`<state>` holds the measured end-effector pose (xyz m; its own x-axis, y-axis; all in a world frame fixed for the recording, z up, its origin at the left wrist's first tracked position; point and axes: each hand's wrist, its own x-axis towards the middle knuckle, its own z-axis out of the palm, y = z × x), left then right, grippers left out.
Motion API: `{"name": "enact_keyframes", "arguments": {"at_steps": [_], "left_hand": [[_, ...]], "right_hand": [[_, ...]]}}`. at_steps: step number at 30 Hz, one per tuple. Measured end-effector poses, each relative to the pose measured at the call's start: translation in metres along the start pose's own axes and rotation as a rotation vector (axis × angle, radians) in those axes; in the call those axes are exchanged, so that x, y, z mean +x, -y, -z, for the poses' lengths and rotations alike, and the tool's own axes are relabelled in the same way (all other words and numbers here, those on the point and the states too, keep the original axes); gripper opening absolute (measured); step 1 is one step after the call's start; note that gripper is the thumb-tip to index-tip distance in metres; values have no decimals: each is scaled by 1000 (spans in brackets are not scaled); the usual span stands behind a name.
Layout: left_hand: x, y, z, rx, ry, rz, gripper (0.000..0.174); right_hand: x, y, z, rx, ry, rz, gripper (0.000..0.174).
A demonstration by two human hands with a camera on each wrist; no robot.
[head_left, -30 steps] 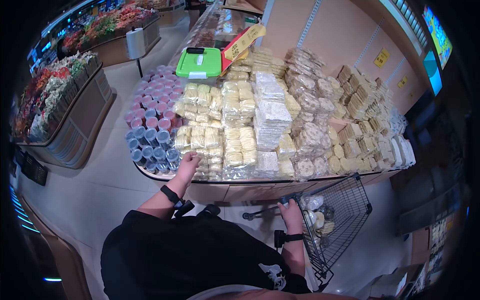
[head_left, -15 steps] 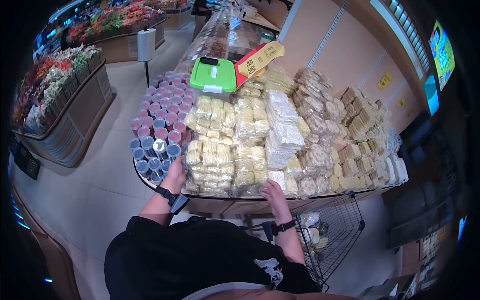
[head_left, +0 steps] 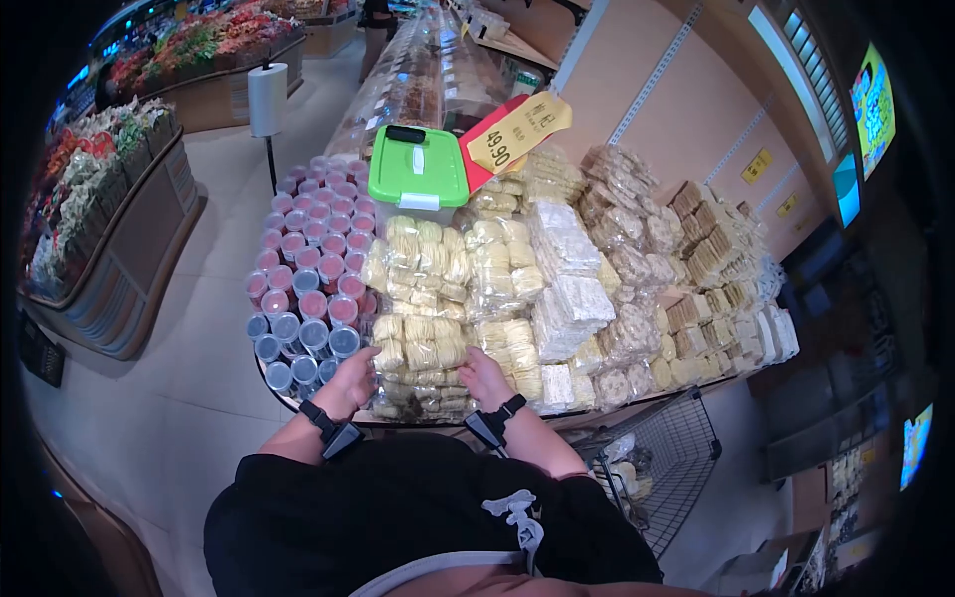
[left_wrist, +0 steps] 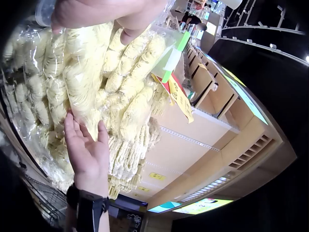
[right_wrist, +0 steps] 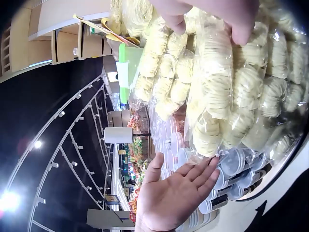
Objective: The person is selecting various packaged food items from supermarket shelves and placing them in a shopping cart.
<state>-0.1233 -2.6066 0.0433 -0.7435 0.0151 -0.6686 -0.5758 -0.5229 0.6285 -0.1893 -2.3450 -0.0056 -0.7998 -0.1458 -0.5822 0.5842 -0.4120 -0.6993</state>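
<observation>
A clear bag of pale yellow dried noodle bundles lies across the top of the front stack, with a hand at each end. At its left end the fingers of my left hand touch the wrap. The right wrist view shows the palm of that left hand turned up, fingers straight and thumb apart. My right hand touches the opposite end. In the left wrist view, the loosely bent fingertips of the right hand meet the wrap. More noodle bags are piled behind.
Round lidded tubs crowd the left side of the display. A green-lidded box and a yellow price sign stand behind the noodles. White packs are stacked to the right. A wire shopping cart stands at front right.
My right hand has left the cart handle and moved left to the noodle bag. The left hand has shifted down from over the noodles to the bag's left end.
</observation>
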Motion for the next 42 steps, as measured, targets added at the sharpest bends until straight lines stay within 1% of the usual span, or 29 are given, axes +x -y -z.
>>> {"name": "enact_keyframes", "arguments": {"at_steps": [2, 3, 5, 6, 8, 9, 10, 12, 16, 18, 19, 21, 22, 24, 25, 26, 28, 29, 30, 32, 33, 34, 35, 36, 38, 39, 40, 41, 42], "left_hand": [[-12, -12, -9, -12, 18, 77, 68], [-8, -14, -7, -15, 17, 76, 68], [2, -12, -1, -85, 279, 44, 69], [11, -9, 1, -85, 277, 39, 69], [36, 0, 3, -66, -18, 91, 52], [38, 1, 3, -99, 10, 24, 40], [42, -1, 4, -97, 13, 22, 40], [40, -4, 4, -184, 15, 40, 32], [30, -15, 1, -196, 18, 31, 34], [37, -15, 6, -175, 50, 50, 44], [36, -15, 9, -165, 54, 55, 44], [29, -16, 15, -223, 244, 65, 37], [23, -17, 16, -213, 254, 68, 37], [12, -16, 19, -249, 182, 115, 33], [15, -12, 28, -226, 257, 94, 34], [19, -6, 33, -214, 264, 103, 34], [-1, -8, 30, -224, 321, 130, 35], [-7, -6, 24, -209, 274, 134, 43], [-1, 0, 24, -189, 286, 147, 43], [16, 14, 26, -239, 258, 200, 53], [-8, 8, 5, -221, 255, 190, 61], [-18, 7, -8, -194, 273, 204, 61], [-25, 8, -20, -300, 451, 184, 60], [-36, 9, -34, -408, 629, 171, 58], [-73, 8, -65, -138, 732, -99, 59], [-83, 8, -79, 124, 828, -326, 58], [-72, 14, -91, -63, 910, -109, 54], [-62, 19, -103, -243, 949, 120, 50], [-61, 25, -115, -301, 987, 227, 50]], "right_hand": [[10, 0, -2, 31, 41, 0, 34], [11, 2, -9, 29, 43, -2, 34], [13, 6, -23, 79, 16, 3, 36], [18, 6, -25, 78, 21, 4, 36], [31, 3, -20, 76, 65, 7, 37], [30, 3, -23, 109, 67, 30, 36], [30, 4, -28, 110, 67, 34, 36], [28, 2, -33, -57, -108, 85, 31], [22, 2, -40, -24, -136, 131, 29], [16, 2, -41, -61, -150, 200, 25], [12, 1, -42, -53, -157, 202, 25], [2, 0, -43, -257, -146, 328, 25], [-3, -1, -43, -250, -155, 337, 25], [-20, -1, -45, -102, -16, 391, 33], [-44, 7, -57, -58, -23, 417, 32], [-51, 10, -55, -48, -37, 423, 32], [-66, 14, -48, -137, 4, 492, 32], [-75, 17, -46, -124, -15, 499, 32], [-86, 23, -45, -117, 8, 523, 32], [-105, 33, -39, -93, 7, 564, 32], [-113, 38, -34, -110, 23, 609, 32], [-122, 44, -28, -129, 37, 656, 32], [-132, 48, -26, -58, 60, 714, 33], [-147, 55, -25, -42, 29, 734, 33], [-180, 70, -22, 85, -1, 787, 33], [-191, 77, -14, 134, 23, 809, 35], [-203, 82, -4, 148, -10, 830, 35], [-213, 85, 5, 198, 20, 800, 35], [-224, 88, 15, 246, 52, 769, 34]]}}
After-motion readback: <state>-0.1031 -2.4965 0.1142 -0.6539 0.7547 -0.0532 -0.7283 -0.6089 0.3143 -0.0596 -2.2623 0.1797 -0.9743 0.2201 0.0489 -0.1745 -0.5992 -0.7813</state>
